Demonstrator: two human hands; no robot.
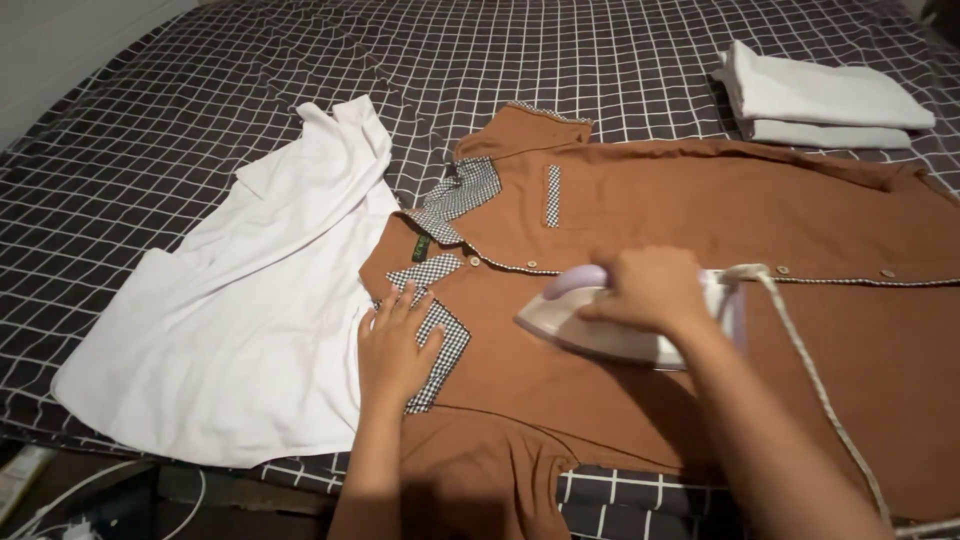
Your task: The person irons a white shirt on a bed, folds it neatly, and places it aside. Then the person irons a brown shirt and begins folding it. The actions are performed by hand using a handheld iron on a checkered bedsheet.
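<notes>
Nearest, the left hand [392,345] lies flat and released on the checked collar [436,340] of a brown shirt [700,210] spread at the bed's [150,150] near edge. The right hand [650,290] grasps a white iron's [610,325] handle on the shirt's front.

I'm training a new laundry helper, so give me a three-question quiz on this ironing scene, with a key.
1. True or false: the right hand grips the iron on the brown shirt.
2. What does the left hand press flat?
A. the white garment
B. the brown shirt's checked collar
C. the folded white cloths
3. Fill in: the iron's tip points toward the shirt's ____.

Key
1. True.
2. B: the palm lies on the collar, beside the white garment.
3. Collar.
</notes>
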